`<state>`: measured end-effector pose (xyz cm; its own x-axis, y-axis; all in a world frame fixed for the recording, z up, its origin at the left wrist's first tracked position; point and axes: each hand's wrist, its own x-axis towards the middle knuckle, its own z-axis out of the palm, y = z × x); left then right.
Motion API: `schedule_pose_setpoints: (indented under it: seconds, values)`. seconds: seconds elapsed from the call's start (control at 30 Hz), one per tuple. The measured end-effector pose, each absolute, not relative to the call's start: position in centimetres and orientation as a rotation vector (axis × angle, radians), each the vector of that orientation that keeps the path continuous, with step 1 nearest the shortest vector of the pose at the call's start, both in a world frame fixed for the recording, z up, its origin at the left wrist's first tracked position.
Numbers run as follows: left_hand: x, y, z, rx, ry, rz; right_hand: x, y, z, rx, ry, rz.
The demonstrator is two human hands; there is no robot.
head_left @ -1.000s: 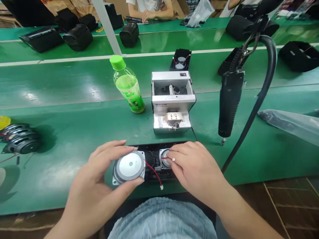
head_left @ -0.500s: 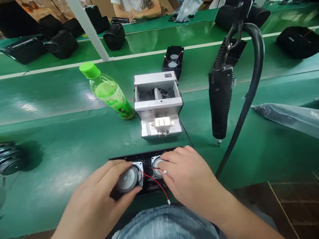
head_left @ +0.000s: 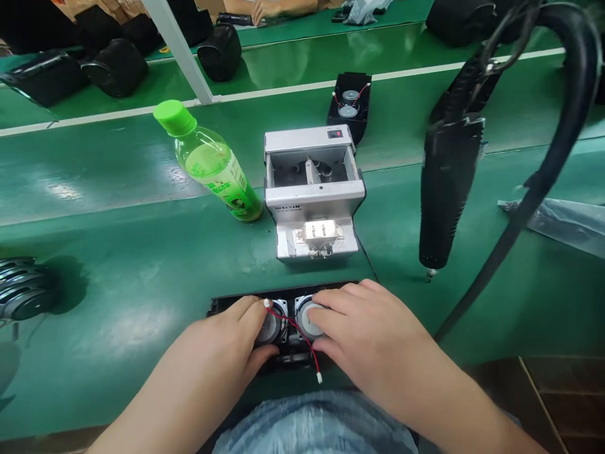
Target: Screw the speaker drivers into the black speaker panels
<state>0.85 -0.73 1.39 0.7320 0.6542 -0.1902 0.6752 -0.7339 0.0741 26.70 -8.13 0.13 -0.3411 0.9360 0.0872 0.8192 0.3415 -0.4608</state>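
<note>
A black speaker panel (head_left: 222, 304) lies at the near edge of the green bench. My left hand (head_left: 227, 347) curls round the left speaker driver (head_left: 270, 326), which now sits down in the panel. My right hand (head_left: 373, 334) presses its fingers round the right speaker driver (head_left: 307, 318). A red wire (head_left: 302, 337) with a white plug trails from between the two drivers toward me.
A silver screw feeder (head_left: 312, 189) stands just behind the panel, with a green bottle (head_left: 212, 164) to its left. A black electric screwdriver (head_left: 444, 183) hangs on a thick cable at right. Spare speakers (head_left: 21, 293) lie far left. Another panel (head_left: 350, 104) rests behind.
My left hand has lowered the left driver, which was tilted up above the panel, down into its seat. The right hand stayed on the right driver.
</note>
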Motion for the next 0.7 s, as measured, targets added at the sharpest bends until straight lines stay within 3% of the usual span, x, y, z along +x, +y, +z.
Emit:
schedule_pose_setpoints:
  seconds: [0.27,0.7]
  values:
    - [0.8,-0.6,2.1,2.937,0.885,-0.106,27.7,-7.4,0.7,-1.450,-2.511,0.406]
    - [-0.7,-1.4,0.5,2.938,0.773,-0.231,28.1,-7.3,0.8,-1.427,-2.606,0.464]
